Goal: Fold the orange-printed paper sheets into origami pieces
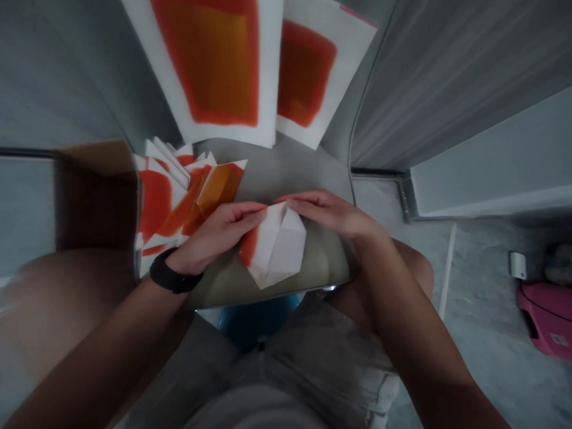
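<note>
A folded sheet of white paper [284, 249] with an orange-red patch on its left side is between my hands, above the front of a padded grey-green seat [321, 266]. My left hand [228, 228], with a black band on the wrist, pinches its upper left edge between thumb and fingers. At the top corner my right hand [328, 210] grips the same paper, fingertips pressed together. Just left of my left hand lies a pile of folded papers [156, 199] with orange and red patches.
Flat white sheets [265, 134] with orange-red rectangles lie farther back on the seat. An open cardboard box [94, 200] stands at the left. On the floor at right are a pink plastic object [554, 321] and a small white device [517, 266]. Grey curtains [444, 63] hang behind.
</note>
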A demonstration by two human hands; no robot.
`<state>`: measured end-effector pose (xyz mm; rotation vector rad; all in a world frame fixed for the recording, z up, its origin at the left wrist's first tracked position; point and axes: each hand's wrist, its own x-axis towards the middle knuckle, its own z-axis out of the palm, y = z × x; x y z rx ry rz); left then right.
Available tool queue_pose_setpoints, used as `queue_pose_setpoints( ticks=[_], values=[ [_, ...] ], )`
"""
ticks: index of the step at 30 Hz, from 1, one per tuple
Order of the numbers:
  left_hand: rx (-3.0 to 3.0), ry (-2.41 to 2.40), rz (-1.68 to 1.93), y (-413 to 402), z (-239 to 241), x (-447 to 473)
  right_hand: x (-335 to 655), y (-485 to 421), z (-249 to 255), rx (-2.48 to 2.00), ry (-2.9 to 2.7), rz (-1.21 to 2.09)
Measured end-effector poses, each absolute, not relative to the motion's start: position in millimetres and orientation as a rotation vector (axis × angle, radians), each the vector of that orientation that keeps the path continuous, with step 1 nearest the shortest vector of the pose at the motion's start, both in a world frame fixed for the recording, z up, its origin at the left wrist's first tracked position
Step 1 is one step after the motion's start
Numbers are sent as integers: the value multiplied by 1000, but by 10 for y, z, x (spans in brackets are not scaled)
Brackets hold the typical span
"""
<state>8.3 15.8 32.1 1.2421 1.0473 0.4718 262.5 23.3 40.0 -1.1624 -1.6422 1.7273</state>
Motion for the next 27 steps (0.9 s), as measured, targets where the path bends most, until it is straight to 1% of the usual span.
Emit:
queue_pose_setpoints(
  ticks=[5, 13, 20, 27],
  values=[
    [1265, 1048, 499, 135, 302, 129, 2530, 230, 494, -1342, -1507, 1679],
    [1277, 1057, 453, 143, 318, 148, 2475, 347, 265, -1352, -1550, 1713],
    [1342, 1137, 451, 181, 332, 227, 2515, 331, 236, -1326, -1453, 1712],
    [1259, 1145, 446, 178, 344, 210, 2479, 341, 257, -1353, -1523, 1684]
  ],
)
